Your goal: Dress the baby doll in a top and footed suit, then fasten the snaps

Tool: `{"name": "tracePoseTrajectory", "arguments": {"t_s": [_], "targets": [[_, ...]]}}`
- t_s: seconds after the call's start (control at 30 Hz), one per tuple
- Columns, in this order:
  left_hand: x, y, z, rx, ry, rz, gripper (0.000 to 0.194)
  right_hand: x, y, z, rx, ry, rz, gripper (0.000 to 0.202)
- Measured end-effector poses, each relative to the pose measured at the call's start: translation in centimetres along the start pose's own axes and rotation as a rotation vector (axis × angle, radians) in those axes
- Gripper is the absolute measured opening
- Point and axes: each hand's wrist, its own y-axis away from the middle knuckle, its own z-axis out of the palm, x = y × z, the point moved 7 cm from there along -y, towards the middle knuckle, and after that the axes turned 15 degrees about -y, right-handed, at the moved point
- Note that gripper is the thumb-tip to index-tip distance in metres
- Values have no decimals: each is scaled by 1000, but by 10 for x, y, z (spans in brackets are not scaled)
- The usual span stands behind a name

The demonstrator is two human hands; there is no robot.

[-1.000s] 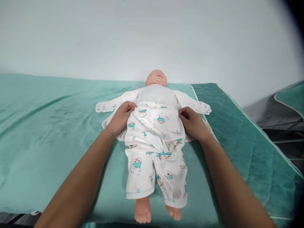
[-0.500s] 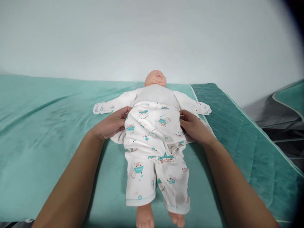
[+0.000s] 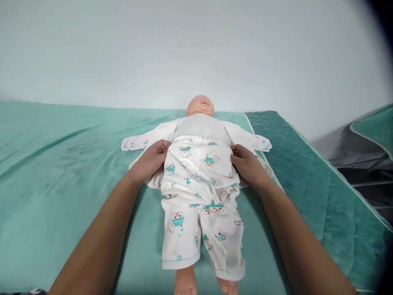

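**Between left hand [image 3: 152,160] and right hand [image 3: 248,164], a doll [image 3: 201,127] in printed trousers [image 3: 196,164]**

Beyond the grip rises a pale wall [image 3: 153,53]. Under both hands spreads a light green cover [image 3: 76,184]; right of them lies a darker quilted mat [image 3: 313,184]. The doll lies on its back on the cover, head past the hands, arms spread outward above them. The white trousers run from the waistband [image 3: 196,139], just beyond the fingers, down both legs toward the viewer. A white top [image 3: 164,131] with printed cuffs shows beyond and beside the grip. Each hand has its fingers curled against one side of the trousers, just below the waistband; hidden fingertips leave it unclear whether they pinch the cloth. Nearest the viewer, bare feet [image 3: 186,282] poke out of the hems.
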Motion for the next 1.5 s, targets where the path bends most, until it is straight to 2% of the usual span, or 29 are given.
{"name": "tracePoseTrajectory", "arguments": {"t_s": [0.1, 0.17, 0.23, 0.33, 0.47, 0.57, 0.73, 0.9, 1.1, 1.5], "targets": [[0, 1, -10, 213, -98, -56, 17, -1, 1, -1, 27, 43, 0, 14], [0, 1, -13, 267, -169, -85, 16, -3, 1, -3, 61, 91, -20, 12], [1, -2, -9, 200, -239, -71, 18, -6, 1, -3, 74, 155, -57, 10], [6, -2, -1, 37, -264, -6, 28, -12, 2, 2, -1, 197, -96, 14], [15, 5, 11, -131, -122, 4, 45, -21, 6, 7, -87, 158, -114, 19], [20, 10, 18, -174, 27, -29, 55, -28, 10, 8, -84, 76, -137, 18], [17, 7, 22, -145, 221, 8, 54, -24, 12, 12, -47, -246, -79, 22], [8, -2, 22, -97, 263, 58, 54, -10, 4, 16, -93, -435, 28, 20], [7, -2, 22, -111, 265, 52, 49, -3, -1, 11, -136, -521, 44, 17], [12, 2, 15, 3, 69, 141, 49, -3, 0, 13, -140, -489, 17, 14]]}}
